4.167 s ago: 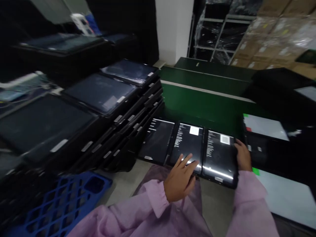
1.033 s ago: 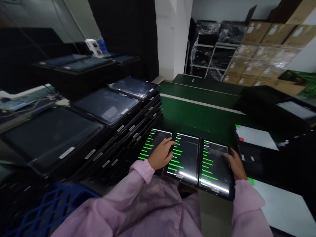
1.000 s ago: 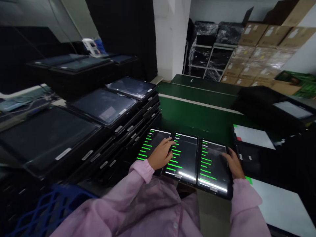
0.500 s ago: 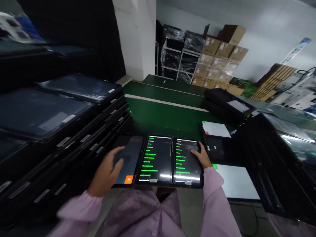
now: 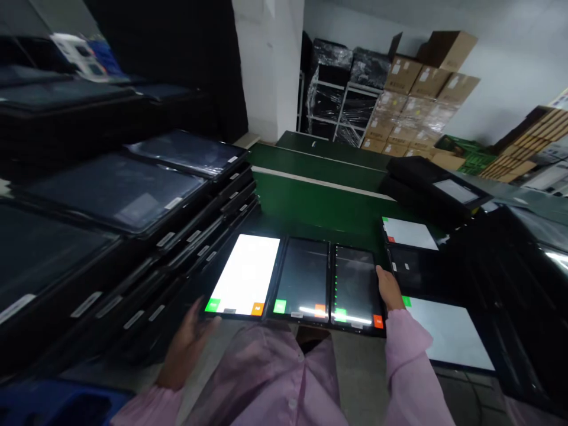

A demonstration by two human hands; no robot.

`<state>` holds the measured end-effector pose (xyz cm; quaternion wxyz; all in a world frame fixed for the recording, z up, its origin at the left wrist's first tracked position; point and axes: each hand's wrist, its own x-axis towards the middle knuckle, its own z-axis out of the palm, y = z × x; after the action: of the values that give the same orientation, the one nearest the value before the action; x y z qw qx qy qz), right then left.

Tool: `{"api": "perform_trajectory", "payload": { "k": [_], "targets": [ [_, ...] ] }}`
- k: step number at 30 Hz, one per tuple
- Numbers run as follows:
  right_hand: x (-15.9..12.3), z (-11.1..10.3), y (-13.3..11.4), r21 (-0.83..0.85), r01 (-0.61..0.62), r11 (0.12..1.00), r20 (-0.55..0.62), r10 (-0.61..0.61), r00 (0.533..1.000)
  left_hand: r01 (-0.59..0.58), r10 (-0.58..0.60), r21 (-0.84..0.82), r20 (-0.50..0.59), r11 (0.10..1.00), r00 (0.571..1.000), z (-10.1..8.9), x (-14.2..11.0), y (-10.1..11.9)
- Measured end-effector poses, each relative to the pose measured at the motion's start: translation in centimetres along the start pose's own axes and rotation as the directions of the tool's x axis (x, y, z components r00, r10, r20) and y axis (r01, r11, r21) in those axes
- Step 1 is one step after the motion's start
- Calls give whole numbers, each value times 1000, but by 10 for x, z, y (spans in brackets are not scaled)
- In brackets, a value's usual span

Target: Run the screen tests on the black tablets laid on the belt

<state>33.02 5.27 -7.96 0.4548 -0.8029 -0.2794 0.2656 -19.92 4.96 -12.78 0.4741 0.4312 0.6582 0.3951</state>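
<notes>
White fills the left tablet's (image 5: 247, 272) screen; the middle tablet (image 5: 304, 278) and right tablet (image 5: 355, 281) are dark, all three showing green and orange corner squares. They lie side by side at the green desk's (image 5: 310, 201) near edge. The left hand (image 5: 184, 349), blurred, is spread near the left tablet's lower corner; the right hand (image 5: 390, 289) meets the right tablet's edge, its grip unclear. Stacked panels (image 5: 164, 192) crowd the left, a pale-screened panel (image 5: 448, 331) the right.

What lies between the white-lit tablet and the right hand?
The head view shows a middle tablet with a dark screen, then a right-end tablet with a column of small green marks, nearest the right hand.
</notes>
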Motion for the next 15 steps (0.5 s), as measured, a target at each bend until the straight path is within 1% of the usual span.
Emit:
{"api": "perform_trajectory", "payload": {
  "k": [3, 6, 9, 12, 15],
  "targets": [
    [-8, -6, -1, -20, -68, 997, -11, 68, 998, 24, -22, -55, 45, 998, 999, 0, 5, -1],
    [-11, -8, -5, 3, -163, 987, -28, 163, 986, 3, 0, -114, 27, 993, 1000, 3, 10, -3],
    [-9, -9, -14, 58, -261, 964, -31, 263, 964, -15, 13, -175, -14, 984, 1000, 7, 15, -5],
    [-6, -10, -25, 120, -345, 931, 13, 346, 938, -39, 31, -223, -41, 974, 999, 10, 19, -6],
    [-3, -10, -32, 180, -389, 904, 76, 381, 921, -58, 52, -303, -27, 951, 998, 13, 17, -6]
  ]
}}
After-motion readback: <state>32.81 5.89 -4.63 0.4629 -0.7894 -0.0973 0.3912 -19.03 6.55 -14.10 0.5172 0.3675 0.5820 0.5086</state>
